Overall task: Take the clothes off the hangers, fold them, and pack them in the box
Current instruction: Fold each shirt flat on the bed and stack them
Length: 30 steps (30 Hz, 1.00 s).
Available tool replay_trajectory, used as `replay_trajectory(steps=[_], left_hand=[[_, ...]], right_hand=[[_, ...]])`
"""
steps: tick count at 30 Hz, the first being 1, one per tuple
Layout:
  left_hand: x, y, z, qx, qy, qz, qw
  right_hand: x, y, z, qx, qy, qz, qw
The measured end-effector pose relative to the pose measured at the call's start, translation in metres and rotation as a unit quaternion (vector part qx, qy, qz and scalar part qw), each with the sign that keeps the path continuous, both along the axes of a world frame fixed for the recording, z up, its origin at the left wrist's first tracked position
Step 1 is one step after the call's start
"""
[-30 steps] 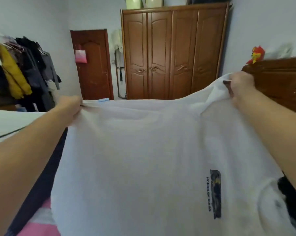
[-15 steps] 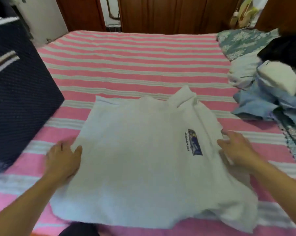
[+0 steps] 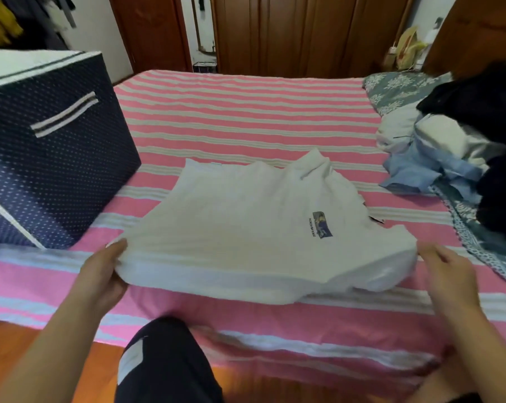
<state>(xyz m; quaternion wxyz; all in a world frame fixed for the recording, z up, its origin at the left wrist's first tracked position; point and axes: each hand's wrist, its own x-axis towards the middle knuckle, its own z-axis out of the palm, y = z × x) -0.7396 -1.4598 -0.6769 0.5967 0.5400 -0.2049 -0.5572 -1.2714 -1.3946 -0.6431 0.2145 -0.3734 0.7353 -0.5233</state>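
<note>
A white T-shirt (image 3: 246, 228) with a small blue print on its chest lies spread on the pink striped bed (image 3: 246, 112), one sleeve poking up at its far side. My left hand (image 3: 100, 274) grips the shirt's near left corner, thumb on top and fingers underneath, and lifts that edge a little. My right hand (image 3: 449, 274) is at the near right corner with its fingers stretched out, the tips just touching the cloth. The navy dotted fabric box (image 3: 57, 158) stands on the bed to the left of the shirt.
A loose pile of clothes (image 3: 438, 158), white, light blue and black, lies at the bed's right side on a grey floral cover. My knee in dark shorts (image 3: 164, 359) is against the bed's near edge. Wooden wardrobe doors stand behind the bed.
The shirt went from being held up in the air to lying flat on the bed. My hands then slid to its near corners, and the left one took hold of the edge.
</note>
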Motion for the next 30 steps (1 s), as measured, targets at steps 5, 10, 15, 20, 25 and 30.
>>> replay_trajectory(steps=[5, 10, 15, 20, 25, 30], left_hand=[[0.0, 0.025, 0.006, 0.001, 0.101, -0.082, 0.992], [0.019, 0.035, -0.007, 0.067, 0.023, -0.084, 0.994], [0.041, 0.038, 0.012, 0.098, -0.12, -0.159, 0.975], [0.031, 0.025, 0.017, 0.1, -0.028, -0.043, 0.994], [0.018, 0.025, -0.013, 0.167, 0.042, -0.004, 0.985], [0.017, 0.03, -0.024, 0.17, 0.046, 0.022, 0.984]], right_hand=[[0.005, -0.01, 0.002, -0.011, -0.354, 0.168, 0.92], [-0.009, 0.013, -0.042, 0.255, -0.218, 0.21, 0.918], [-0.016, -0.015, 0.014, 0.089, -0.121, 0.133, 0.98], [-0.001, -0.049, 0.054, -0.065, -0.358, 0.199, 0.91], [0.019, -0.048, -0.014, 0.117, -0.162, 0.297, 0.934], [0.038, -0.069, -0.033, 0.118, -0.244, 0.209, 0.94]])
